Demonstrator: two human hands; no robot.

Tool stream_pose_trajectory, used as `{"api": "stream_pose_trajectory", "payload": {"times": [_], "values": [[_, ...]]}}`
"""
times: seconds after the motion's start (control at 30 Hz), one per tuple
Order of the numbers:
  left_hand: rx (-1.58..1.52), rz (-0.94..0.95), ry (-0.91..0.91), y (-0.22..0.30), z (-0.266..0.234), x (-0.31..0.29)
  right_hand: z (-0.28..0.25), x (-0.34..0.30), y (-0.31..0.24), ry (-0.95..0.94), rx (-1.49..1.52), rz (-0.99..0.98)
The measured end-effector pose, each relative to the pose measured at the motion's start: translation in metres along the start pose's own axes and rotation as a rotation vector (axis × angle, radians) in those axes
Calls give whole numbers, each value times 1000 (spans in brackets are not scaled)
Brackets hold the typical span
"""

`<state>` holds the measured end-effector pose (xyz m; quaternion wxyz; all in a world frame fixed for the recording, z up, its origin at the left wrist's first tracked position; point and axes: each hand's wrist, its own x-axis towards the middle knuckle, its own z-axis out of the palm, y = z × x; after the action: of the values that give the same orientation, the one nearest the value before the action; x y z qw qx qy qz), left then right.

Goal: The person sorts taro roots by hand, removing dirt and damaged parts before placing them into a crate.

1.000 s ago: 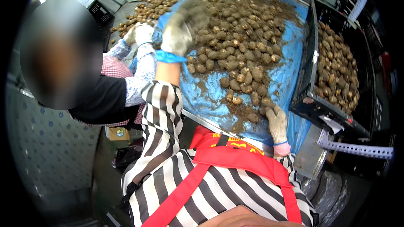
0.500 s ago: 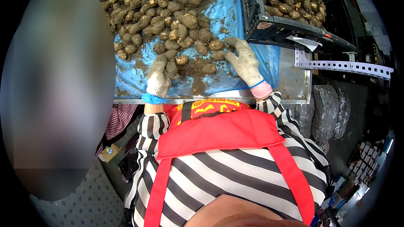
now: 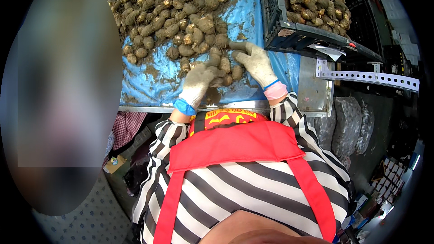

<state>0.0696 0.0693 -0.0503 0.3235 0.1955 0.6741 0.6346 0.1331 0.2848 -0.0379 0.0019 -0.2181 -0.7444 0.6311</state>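
Note:
Both my hands wear dirty pale work gloves. My left hand [image 3: 202, 79] lies palm down by the near edge of the pile, its fingers apart against several loose taro roots. My right hand [image 3: 255, 62] is on the far side of them, its thumb and fingers spread and closed on nothing. Between the two hands sits a small group of brown taro roots, one taro root [image 3: 237, 72] closest to my right hand. Beyond, a large heap of taro roots [image 3: 167, 13] covers the blue plastic sheet [image 3: 153, 88].
A black plastic crate [image 3: 316, 31] filled with taro roots stands at the far right. The table's metal edge [image 3: 312, 105] runs in front of me, and a white perforated metal strip [image 3: 370, 76] sticks out at right. Filled clear bags [image 3: 347, 124] are on the floor.
My left hand has moved right and is turned toward the right hand. My right hand has shifted slightly left. Loose taro roots are now gathered closer together between them.

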Motion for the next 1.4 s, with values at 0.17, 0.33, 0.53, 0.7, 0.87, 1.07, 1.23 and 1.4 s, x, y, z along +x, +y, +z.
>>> {"api": "stream_pose_trajectory", "payload": {"times": [0.17, 0.33, 0.53, 0.7, 0.87, 1.07, 1.23, 1.4], "values": [[-251, -225, 156, 37, 14, -1, 20, -15, -10, 0, -767, -299], [-332, -250, 142, 34, -1, -4, 22, -11, -9, -70, -490, -267], [-844, -61, -175, 34, 19, -5, 19, -19, -36, -197, 188, -249], [-913, -32, -179, 24, 19, -2, 29, -26, -40, -101, 174, -414], [-72, 235, 92, 19, 28, 5, 42, -21, -49, 17, 276, -126], [-268, -82, 74, 51, 28, 3, 40, -15, -71, 112, 377, -100], [-105, 52, 157, 61, 26, 0, 15, -7, -48, 128, 360, -190], [550, 212, 300, 62, 24, -3, 22, -27, -65, -40, -104, -263]]}}
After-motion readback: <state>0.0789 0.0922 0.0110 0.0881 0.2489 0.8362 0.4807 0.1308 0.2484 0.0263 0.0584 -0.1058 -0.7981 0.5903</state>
